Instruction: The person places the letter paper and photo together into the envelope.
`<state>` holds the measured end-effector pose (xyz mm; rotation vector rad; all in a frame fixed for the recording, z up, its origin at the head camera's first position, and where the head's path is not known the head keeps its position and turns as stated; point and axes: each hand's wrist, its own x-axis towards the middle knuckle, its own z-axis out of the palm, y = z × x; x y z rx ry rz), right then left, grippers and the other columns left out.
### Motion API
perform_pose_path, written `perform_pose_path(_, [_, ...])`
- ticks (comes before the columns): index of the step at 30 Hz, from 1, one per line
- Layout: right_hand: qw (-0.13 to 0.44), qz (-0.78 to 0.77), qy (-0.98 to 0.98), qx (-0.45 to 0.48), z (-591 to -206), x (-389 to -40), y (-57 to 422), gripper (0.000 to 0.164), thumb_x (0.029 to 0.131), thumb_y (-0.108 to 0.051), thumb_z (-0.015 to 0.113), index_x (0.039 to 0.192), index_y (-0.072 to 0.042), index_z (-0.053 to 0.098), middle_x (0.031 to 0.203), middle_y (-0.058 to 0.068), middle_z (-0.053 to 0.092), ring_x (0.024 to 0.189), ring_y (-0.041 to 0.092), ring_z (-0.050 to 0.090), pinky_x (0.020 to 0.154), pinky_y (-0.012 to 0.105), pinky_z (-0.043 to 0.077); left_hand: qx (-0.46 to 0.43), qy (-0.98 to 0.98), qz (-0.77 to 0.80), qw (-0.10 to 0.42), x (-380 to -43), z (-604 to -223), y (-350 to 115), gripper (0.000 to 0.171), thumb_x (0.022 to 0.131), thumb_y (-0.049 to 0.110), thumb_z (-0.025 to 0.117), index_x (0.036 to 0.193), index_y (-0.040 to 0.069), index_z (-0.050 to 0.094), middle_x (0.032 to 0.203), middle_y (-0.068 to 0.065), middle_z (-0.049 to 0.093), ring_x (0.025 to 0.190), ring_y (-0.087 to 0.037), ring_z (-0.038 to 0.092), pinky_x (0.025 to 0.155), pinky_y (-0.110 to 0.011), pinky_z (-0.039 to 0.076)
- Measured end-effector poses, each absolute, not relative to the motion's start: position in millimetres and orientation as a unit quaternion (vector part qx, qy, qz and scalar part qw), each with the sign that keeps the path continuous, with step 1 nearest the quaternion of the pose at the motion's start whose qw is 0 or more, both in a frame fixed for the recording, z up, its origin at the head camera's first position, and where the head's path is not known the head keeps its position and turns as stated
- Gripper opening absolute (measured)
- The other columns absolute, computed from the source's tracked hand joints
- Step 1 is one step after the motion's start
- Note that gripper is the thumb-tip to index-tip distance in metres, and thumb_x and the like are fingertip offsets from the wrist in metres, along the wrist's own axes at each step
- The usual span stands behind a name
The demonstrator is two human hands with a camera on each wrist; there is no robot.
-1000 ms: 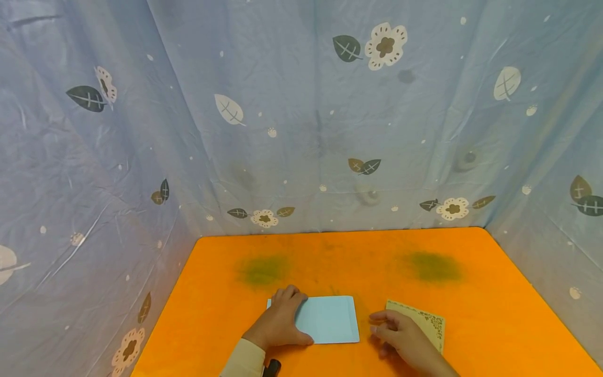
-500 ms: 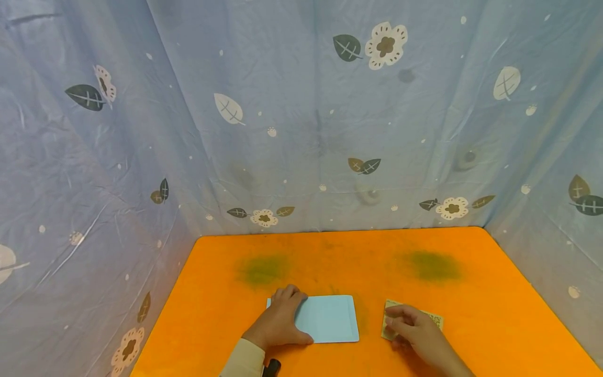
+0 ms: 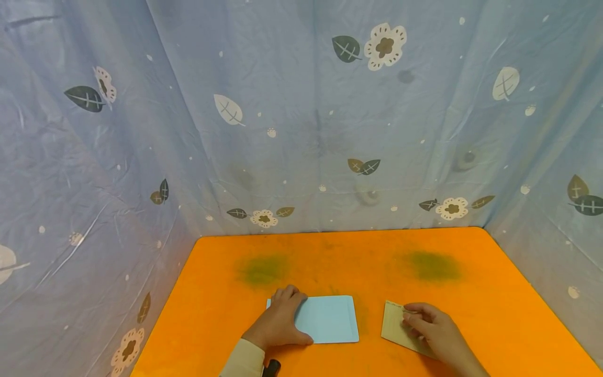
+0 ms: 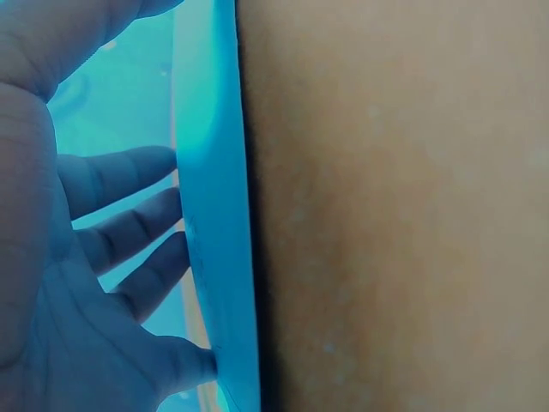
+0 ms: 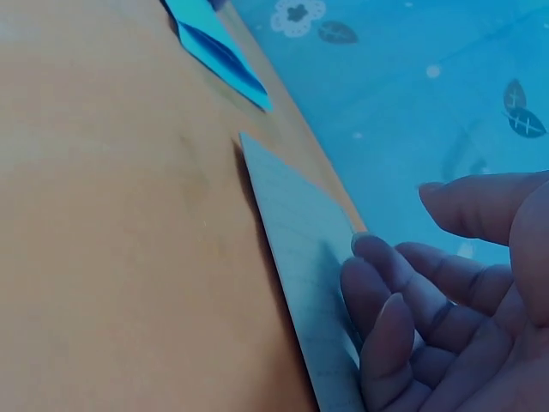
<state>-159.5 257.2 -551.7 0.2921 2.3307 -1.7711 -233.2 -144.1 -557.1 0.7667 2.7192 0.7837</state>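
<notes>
Left hand (image 3: 278,320) grips blue envelope (image 3: 328,319) across opposite edges, right end gaping. Right hand (image 3: 435,332) at cream card (image 3: 393,323), fingers bent, thumb clear, contact unclear. Both on worktop (image 3: 348,267), apart. Looks early: envelope steadied, card outside it, not yet gripped

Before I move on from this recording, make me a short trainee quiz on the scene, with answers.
1. True or false: the left hand touches the blue envelope.
2. What is behind the orange table? A) a bookshelf B) a leaf-and-flower patterned cloth C) a window
3. Fill in: in the head view, the tan card is nearest the ____.

Key: 1. True. 2. B. 3. right hand.
</notes>
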Motion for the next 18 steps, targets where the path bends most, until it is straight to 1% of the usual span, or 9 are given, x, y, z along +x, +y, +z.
perform_pose_path(4, [0.089,-0.591,0.792,0.122,-551.7,-160.5,261.1,0.049,0.110,-0.027,0.068,0.145,0.007,0.061,0.113,0.008,0.072,0.097,0.026,0.067,0.076,0.037,0.057,0.257,0.922,0.268,0.106,-232.1,-556.8,-144.2,0.092,0.075,0.059,0.096,0.147,0.011,0.063,0.134,0.003,0.050,0.119,-0.024,0.041,0.093,-0.041,0.051])
perform_pose_path(8, [0.093,-0.588,0.792,0.133,-552.5,-162.0,266.1,0.051,0.111,-0.029,0.067,0.145,0.008,0.059,0.115,0.008,0.071,0.100,0.025,0.066,0.078,0.038,0.058,0.256,0.922,0.271,0.108,-231.6,-556.7,-144.5,0.092,0.075,0.058,0.096,0.147,0.011,0.063,0.135,0.003,0.049,0.120,-0.024,0.041,0.093,-0.041,0.051])
perform_pose_path(14, [0.103,-0.592,0.787,0.141,-552.5,-161.9,273.5,0.052,0.112,-0.030,0.065,0.147,0.008,0.058,0.121,0.009,0.072,0.103,0.026,0.067,0.079,0.041,0.057,0.257,0.922,0.269,0.108,-232.0,-557.7,-144.4,0.093,0.076,0.060,0.096,0.147,0.011,0.062,0.135,0.003,0.049,0.119,-0.024,0.041,0.093,-0.041,0.051])
perform_pose_path(18, [0.098,-0.580,0.797,0.135,-552.1,-162.0,278.7,0.052,0.113,-0.029,0.064,0.147,0.009,0.057,0.127,0.011,0.071,0.104,0.026,0.066,0.078,0.041,0.057,0.257,0.923,0.267,0.106,-232.2,-558.3,-143.9,0.093,0.076,0.061,0.095,0.147,0.012,0.062,0.135,0.003,0.049,0.120,-0.024,0.041,0.093,-0.041,0.052])
